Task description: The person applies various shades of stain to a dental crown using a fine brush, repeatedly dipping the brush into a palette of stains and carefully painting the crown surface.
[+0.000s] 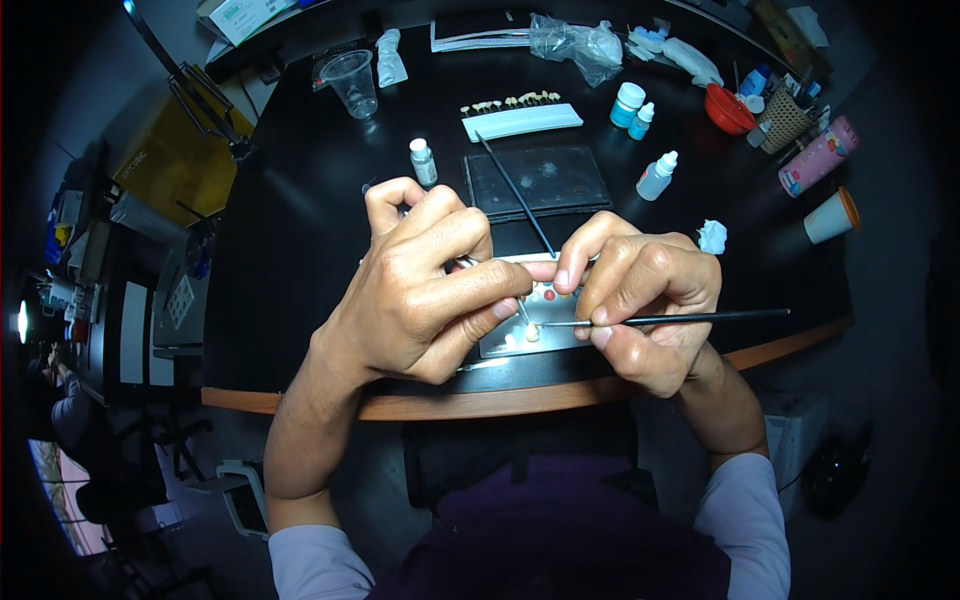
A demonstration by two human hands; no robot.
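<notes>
My left hand point(425, 285) is closed round slim metal tweezers point(524, 311), most of which the fingers hide. At their tips is a small pale, tooth-like piece point(532, 333). My right hand point(650, 300) pinches a fine brush point(700, 319) with a dark handle, held nearly level. The brush tip points left and meets or almost meets the pale piece; I cannot tell if they touch. Below both hands lies a light palette point(500, 345) with small coloured spots, partly covered by the fingers. The fingertips of the two hands come close together above it.
Another dark brush point(515, 182) leans across a black slab point(540, 180). Behind stands a white shade-tab holder point(523, 122). Small bottles point(423, 161), point(656, 177) flank the slab. Crumpled tissue point(712, 237), a paper cup point(831, 217) and a red bowl point(728, 110) are at the right.
</notes>
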